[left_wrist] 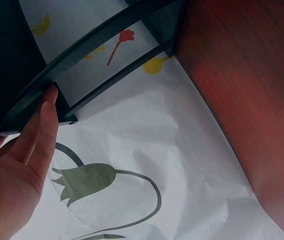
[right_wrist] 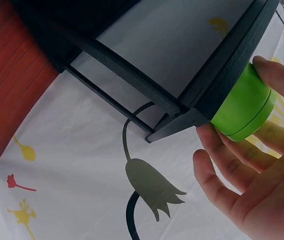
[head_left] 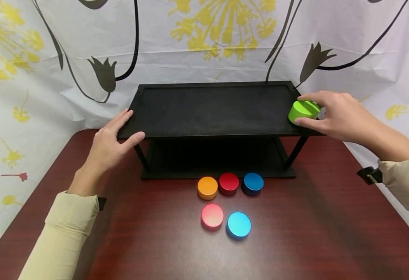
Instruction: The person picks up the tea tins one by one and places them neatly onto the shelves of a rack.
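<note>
A green dial timer (head_left: 303,111), round with a raised ridge across its top, stands at the right end of the black shelf's upper board (head_left: 218,109). My right hand (head_left: 344,114) grips it, thumb on the near side and fingers at the far side. In the right wrist view the timer (right_wrist: 245,102) sits against the board, with fingertips round its wall. My left hand (head_left: 110,142) rests at the shelf's left front corner, fingers fairly straight along the edge and thumb stretched apart. Seen from the left wrist, its fingers (left_wrist: 43,127) touch the shelf's side rail.
In front of the shelf lie several round pucks: orange (head_left: 207,188), red (head_left: 229,184), dark blue (head_left: 252,184), pink (head_left: 212,216) and light blue (head_left: 238,225). The shelf's lower board (head_left: 218,173) stands on the reddish wooden table (head_left: 155,233). Behind hangs a flowered white cloth (head_left: 197,66).
</note>
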